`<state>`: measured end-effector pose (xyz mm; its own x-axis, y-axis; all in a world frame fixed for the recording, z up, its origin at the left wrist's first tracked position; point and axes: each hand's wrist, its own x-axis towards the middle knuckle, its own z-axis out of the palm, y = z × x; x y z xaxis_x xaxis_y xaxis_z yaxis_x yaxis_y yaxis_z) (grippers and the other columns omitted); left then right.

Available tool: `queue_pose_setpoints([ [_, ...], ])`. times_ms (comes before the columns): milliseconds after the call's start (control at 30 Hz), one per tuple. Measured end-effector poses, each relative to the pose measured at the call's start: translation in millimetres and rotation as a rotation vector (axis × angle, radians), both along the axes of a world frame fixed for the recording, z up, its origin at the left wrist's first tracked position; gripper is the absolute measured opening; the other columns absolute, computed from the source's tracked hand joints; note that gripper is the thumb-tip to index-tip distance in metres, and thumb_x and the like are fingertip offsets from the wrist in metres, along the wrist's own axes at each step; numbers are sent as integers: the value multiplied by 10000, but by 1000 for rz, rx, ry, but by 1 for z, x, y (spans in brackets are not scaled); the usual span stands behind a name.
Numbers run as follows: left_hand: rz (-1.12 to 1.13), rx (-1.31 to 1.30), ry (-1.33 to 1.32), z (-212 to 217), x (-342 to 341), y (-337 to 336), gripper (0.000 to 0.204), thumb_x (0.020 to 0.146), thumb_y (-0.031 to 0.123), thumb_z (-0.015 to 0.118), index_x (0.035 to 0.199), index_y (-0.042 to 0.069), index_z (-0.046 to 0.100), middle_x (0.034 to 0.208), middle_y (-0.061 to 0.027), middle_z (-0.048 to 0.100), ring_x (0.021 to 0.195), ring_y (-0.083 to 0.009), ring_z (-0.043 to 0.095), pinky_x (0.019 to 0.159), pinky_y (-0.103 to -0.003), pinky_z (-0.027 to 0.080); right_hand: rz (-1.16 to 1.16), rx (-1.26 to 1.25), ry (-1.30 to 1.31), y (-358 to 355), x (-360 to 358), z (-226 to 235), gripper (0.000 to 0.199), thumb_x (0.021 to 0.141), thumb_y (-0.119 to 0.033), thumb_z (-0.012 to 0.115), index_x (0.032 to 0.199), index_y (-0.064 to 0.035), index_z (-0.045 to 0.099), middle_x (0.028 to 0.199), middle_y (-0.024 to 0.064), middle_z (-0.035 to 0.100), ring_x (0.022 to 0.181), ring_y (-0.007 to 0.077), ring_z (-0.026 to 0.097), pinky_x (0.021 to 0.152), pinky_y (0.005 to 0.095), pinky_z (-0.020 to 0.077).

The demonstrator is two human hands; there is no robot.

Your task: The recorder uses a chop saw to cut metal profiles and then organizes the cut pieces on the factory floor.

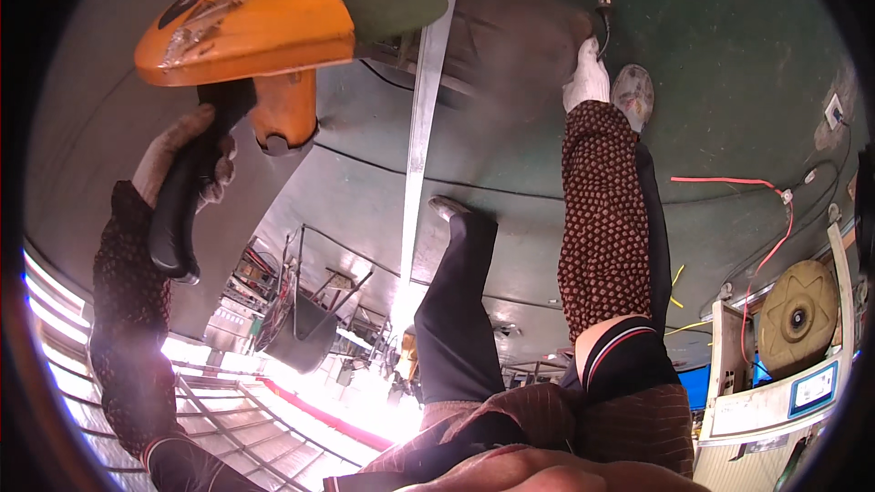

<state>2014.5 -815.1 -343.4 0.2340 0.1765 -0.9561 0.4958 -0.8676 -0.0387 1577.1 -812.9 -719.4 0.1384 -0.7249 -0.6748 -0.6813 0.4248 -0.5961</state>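
Note:
My left hand [173, 148], in a pale glove, wraps round the black handle [182, 196] of an orange cut-off saw. The saw's orange guard [264, 23] is scuffed, and a green cutting disc [392, 2] shows beneath it. Under the guard sits an orange housing [284, 109]. My right hand [586, 77], also gloved, reaches out low beside my shoe, its fingers closed at a dark brown blurred part [538, 46]. A thin dark cord-like piece [605, 27] with a plug-like end shows just past the fingers; what they grip cannot be made out.
A long pale metal bar [424, 109] runs between my hands, beneath the saw. A black cable [501, 189] crosses the green floor. On the right are a red cable [729, 180], a floor socket [833, 111] and a machine with a round brown disc [797, 319]. A dark bin [301, 328] stands left.

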Motion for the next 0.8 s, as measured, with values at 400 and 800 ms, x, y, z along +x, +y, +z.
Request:
queue_pose_setpoints([
  [400,-132,64,12,0,-1,-50,289,1004,328,591,1198,134,497,809,-94,627,593,-231,646,490,-354,544,-1231,489,-492,-66,-27,7,413,1004,-446,573,1231,-108,501,1145,92,664,784,185,600,625,365,494],
  [800,-96,-3,25,-19,30,-22,373,983,377,611,1169,65,526,806,-107,647,577,-214,671,391,-292,533,-1082,128,458,-186,-491,285,894,869,-858,366,1481,-217,483,1304,15,574,885,204,557,745,400,450],
])
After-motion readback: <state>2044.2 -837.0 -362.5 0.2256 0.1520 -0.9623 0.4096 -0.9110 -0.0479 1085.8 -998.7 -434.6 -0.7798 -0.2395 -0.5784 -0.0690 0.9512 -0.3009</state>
